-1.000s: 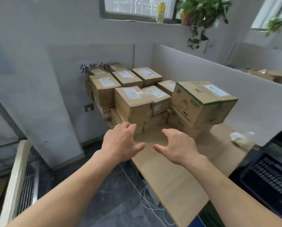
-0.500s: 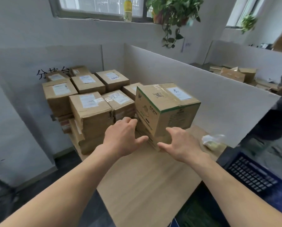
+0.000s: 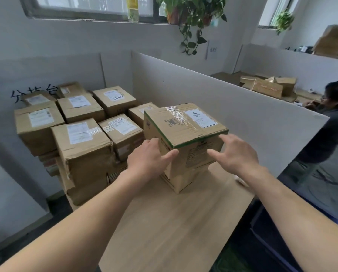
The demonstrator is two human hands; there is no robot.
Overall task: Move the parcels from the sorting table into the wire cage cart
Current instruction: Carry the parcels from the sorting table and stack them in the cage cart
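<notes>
1. Both hands are spread wide with fingers straight and parted, and they are clamped on nothing. The left hand [image 3: 150, 157] lies at the left face of the green-edged carton [image 3: 184, 124], its thumb reaching towards the near corner. The right hand [image 3: 237, 154] hovers just off the right face. Whether either palm actually presses the cardboard, I cannot tell
2. That carton stands towards the front of the sorting table [image 3: 174, 228], perched on a lower carton [image 3: 177, 180] and near the grey divider panel [image 3: 233, 107]
3. One hand to each side looks like the set-up for a two-handed squeeze and lift. It seems a sensible pick, since this is the nearest, topmost box and should come away without disturbing the rest
4. The stacked parcels [image 3: 81, 148] crowd the far left of the table, layered on one another. The wire cage cart is nowhere in view, so I judge the job far from done
5. A white label [image 3: 200, 118] on the carton's top reads HEAVY beneath a triangle mark, which suits the careful two-sided approach. The small print under it is too fine to read, as are the logo under the clear tape and the printed panel on the front face
6. Shipping labels [image 3: 79, 132] on the other parcels carry text and barcodes too blurred to make out. Black characters [image 3: 33, 94] painted on the wall behind begin with 分 and end with 台, and a box half hides the middle one
</notes>
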